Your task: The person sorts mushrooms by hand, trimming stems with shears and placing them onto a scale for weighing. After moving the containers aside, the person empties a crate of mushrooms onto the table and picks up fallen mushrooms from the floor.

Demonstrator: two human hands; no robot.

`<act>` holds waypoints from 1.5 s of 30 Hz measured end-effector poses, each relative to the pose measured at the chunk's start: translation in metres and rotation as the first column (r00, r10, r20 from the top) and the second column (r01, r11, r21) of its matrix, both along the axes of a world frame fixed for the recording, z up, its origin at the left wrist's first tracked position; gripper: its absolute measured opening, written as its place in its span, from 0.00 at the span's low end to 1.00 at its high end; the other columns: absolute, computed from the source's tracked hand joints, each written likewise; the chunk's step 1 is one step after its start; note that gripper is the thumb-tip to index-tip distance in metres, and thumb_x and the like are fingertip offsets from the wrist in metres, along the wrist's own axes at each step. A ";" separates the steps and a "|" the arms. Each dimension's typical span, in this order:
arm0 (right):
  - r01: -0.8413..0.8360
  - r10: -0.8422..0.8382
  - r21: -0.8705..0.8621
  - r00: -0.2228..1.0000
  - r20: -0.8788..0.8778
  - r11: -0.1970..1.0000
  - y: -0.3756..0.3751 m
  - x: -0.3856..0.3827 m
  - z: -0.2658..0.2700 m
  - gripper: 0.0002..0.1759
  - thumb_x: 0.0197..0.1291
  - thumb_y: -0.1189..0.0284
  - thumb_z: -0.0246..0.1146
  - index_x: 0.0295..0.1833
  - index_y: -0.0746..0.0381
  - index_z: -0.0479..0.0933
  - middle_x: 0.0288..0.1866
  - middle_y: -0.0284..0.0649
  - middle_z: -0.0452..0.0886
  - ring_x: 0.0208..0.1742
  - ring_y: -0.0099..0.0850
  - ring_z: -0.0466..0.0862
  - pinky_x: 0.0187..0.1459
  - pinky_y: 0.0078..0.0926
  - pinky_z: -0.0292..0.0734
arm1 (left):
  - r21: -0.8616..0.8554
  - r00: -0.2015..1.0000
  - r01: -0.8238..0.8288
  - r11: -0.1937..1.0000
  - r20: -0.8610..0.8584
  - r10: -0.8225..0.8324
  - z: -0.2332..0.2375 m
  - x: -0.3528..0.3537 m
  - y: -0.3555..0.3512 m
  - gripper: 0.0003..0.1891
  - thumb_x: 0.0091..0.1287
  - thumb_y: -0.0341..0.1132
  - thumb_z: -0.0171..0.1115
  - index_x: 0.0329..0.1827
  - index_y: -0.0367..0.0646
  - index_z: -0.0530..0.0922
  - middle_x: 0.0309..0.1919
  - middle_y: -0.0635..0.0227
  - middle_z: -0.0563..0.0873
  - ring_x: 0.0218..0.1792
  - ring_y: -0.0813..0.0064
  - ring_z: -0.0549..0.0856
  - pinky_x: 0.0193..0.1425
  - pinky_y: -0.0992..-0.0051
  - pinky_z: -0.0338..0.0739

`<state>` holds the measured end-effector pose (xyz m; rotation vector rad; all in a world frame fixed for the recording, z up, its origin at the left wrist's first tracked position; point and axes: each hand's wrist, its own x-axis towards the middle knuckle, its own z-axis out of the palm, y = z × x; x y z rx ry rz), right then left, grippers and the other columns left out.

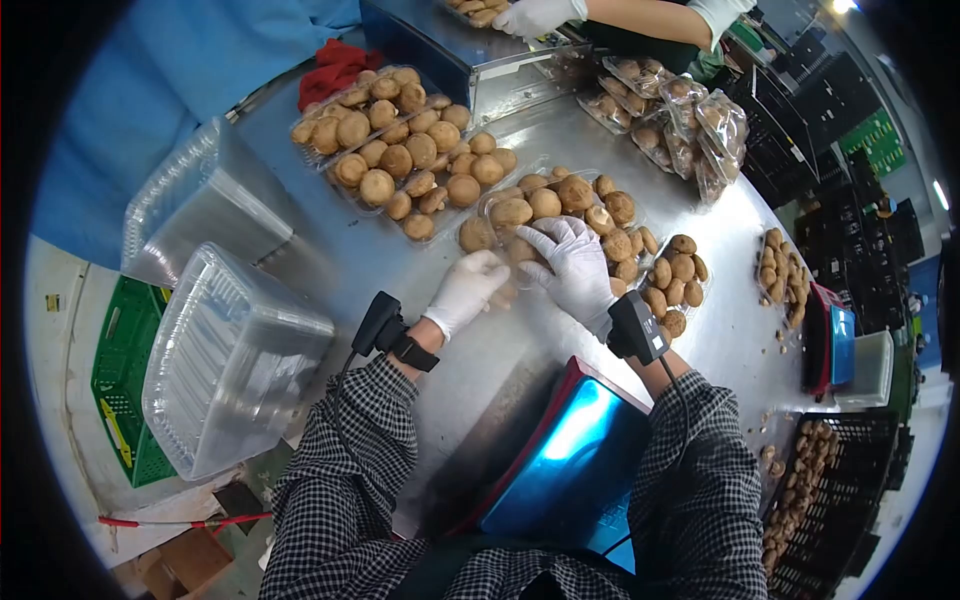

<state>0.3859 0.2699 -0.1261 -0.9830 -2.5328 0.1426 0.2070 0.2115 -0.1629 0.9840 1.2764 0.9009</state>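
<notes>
My left hand (pixel 468 294), in a white glove, is closed with its fingers curled at the near left end of a mushroom-filled clear tray; what is in its fingers is hidden. My right hand (pixel 578 268), gloved too, reaches over the same tray with fingers and thumb apart. Beside its fingertips lies a brown mushroom (pixel 477 233), and more mushrooms (pixel 574 192) are heaped just beyond. A smaller clear pack of mushrooms (pixel 676 272) sits to the right of this hand. Below the hands stands a scale with a shiny blue top (pixel 570 455).
Stacked clear trays (pixel 235 360) stand at the left, near a large mushroom pile (pixel 395 140). Wrapped mushroom packs (pixel 690 120) lie at the back right. A co-worker's gloved hand (pixel 540 16) is across the table. A black crate (pixel 835 500) holds mushrooms at the lower right.
</notes>
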 end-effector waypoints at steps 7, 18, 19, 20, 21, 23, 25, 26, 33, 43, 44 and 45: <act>-0.032 0.031 -0.016 0.996 -0.083 0.999 0.000 0.008 0.010 0.26 0.51 0.64 0.67 0.58 0.56 0.76 0.53 0.40 0.76 0.56 0.42 0.73 0.58 0.40 0.68 | -0.019 1.000 -0.002 1.000 0.011 0.003 0.003 0.000 -0.001 0.10 0.71 0.37 0.55 0.44 0.39 0.76 0.33 0.65 0.86 0.26 0.79 0.85 0.22 0.86 0.67; 0.129 -0.127 -0.004 0.984 0.124 0.992 0.009 0.038 0.004 0.25 0.50 0.64 0.69 0.56 0.55 0.77 0.57 0.42 0.75 0.61 0.44 0.71 0.61 0.40 0.67 | -0.028 0.999 0.037 0.999 0.024 -0.036 0.005 -0.001 -0.006 0.12 0.71 0.39 0.57 0.45 0.38 0.75 0.34 0.65 0.86 0.27 0.79 0.85 0.23 0.85 0.70; 0.128 -0.127 -0.002 0.984 0.123 0.992 0.009 0.039 0.004 0.25 0.50 0.64 0.69 0.56 0.55 0.77 0.57 0.42 0.75 0.61 0.44 0.71 0.61 0.40 0.67 | -0.044 0.999 0.042 0.998 0.024 -0.041 0.005 0.000 -0.006 0.12 0.70 0.40 0.57 0.46 0.38 0.75 0.33 0.65 0.86 0.26 0.79 0.85 0.24 0.84 0.71; 0.156 -0.154 -0.018 0.984 0.090 0.988 0.010 0.039 0.002 0.26 0.49 0.64 0.70 0.57 0.55 0.77 0.58 0.42 0.74 0.62 0.44 0.70 0.62 0.41 0.66 | -0.042 0.999 0.039 0.998 0.023 -0.038 0.006 0.000 -0.007 0.12 0.70 0.40 0.57 0.46 0.38 0.75 0.33 0.65 0.86 0.26 0.79 0.85 0.24 0.84 0.71; 0.181 -0.179 -0.037 0.982 0.056 0.983 0.010 0.037 0.002 0.27 0.48 0.63 0.70 0.57 0.54 0.77 0.60 0.42 0.73 0.63 0.45 0.68 0.63 0.42 0.65 | 0.022 0.997 -0.002 1.000 -0.071 0.004 0.007 0.001 -0.010 0.12 0.69 0.39 0.59 0.46 0.39 0.75 0.32 0.66 0.85 0.27 0.79 0.84 0.27 0.81 0.73; 0.177 -0.176 -0.053 0.984 0.024 0.983 0.009 0.036 0.004 0.27 0.48 0.63 0.70 0.57 0.55 0.77 0.60 0.42 0.73 0.63 0.45 0.69 0.63 0.41 0.65 | 0.086 0.985 -0.040 0.995 -0.163 0.054 0.008 0.001 -0.015 0.12 0.68 0.38 0.61 0.46 0.40 0.75 0.31 0.67 0.84 0.27 0.79 0.84 0.29 0.78 0.74; 0.144 -0.144 0.014 0.984 0.100 0.990 0.009 0.037 0.002 0.27 0.48 0.63 0.70 0.57 0.55 0.77 0.60 0.42 0.73 0.64 0.45 0.68 0.64 0.41 0.64 | 0.507 0.789 -0.042 0.861 -0.512 0.339 0.008 0.002 -0.017 0.14 0.64 0.37 0.65 0.49 0.44 0.75 0.29 0.69 0.81 0.27 0.77 0.82 0.33 0.74 0.76; 0.143 -0.144 0.013 0.984 0.101 0.990 0.008 0.037 0.002 0.27 0.48 0.63 0.70 0.57 0.55 0.77 0.60 0.42 0.73 0.64 0.45 0.68 0.64 0.41 0.64 | 0.506 0.790 -0.042 0.861 -0.511 0.339 0.009 0.003 -0.017 0.14 0.64 0.37 0.65 0.49 0.44 0.75 0.29 0.69 0.81 0.27 0.77 0.82 0.33 0.74 0.76; 0.180 -0.180 -0.008 0.974 -0.137 0.984 0.039 0.037 0.008 0.25 0.53 0.65 0.67 0.57 0.57 0.76 0.58 0.44 0.75 0.62 0.46 0.71 0.62 0.41 0.67 | 0.671 0.705 0.032 0.741 -0.540 0.459 0.025 0.011 -0.011 0.25 0.56 0.37 0.69 0.58 0.49 0.74 0.40 0.65 0.78 0.35 0.68 0.81 0.40 0.69 0.77; 0.390 -0.393 0.051 0.917 0.066 0.919 0.071 0.040 -0.009 0.27 0.50 0.61 0.70 0.57 0.54 0.76 0.60 0.41 0.75 0.68 0.46 0.66 0.66 0.44 0.60 | 0.660 0.660 0.108 0.743 -0.606 0.443 0.018 0.014 -0.001 0.29 0.53 0.38 0.70 0.60 0.48 0.73 0.47 0.58 0.76 0.47 0.57 0.79 0.50 0.64 0.77; 0.379 -0.380 0.054 0.925 0.019 0.924 0.070 0.042 -0.009 0.26 0.50 0.61 0.70 0.57 0.54 0.77 0.60 0.41 0.76 0.68 0.46 0.66 0.66 0.44 0.61 | 0.658 0.661 0.106 0.746 -0.607 0.441 0.018 0.013 -0.002 0.29 0.53 0.38 0.70 0.60 0.48 0.73 0.47 0.58 0.76 0.47 0.57 0.79 0.50 0.64 0.77; 0.369 -0.368 0.057 0.930 -0.030 0.928 0.069 0.044 -0.011 0.26 0.50 0.61 0.70 0.56 0.55 0.77 0.60 0.42 0.76 0.68 0.47 0.66 0.66 0.44 0.61 | 0.667 0.655 0.105 0.738 -0.604 0.453 0.017 0.013 -0.001 0.29 0.53 0.38 0.71 0.60 0.47 0.73 0.48 0.58 0.76 0.48 0.57 0.79 0.50 0.64 0.77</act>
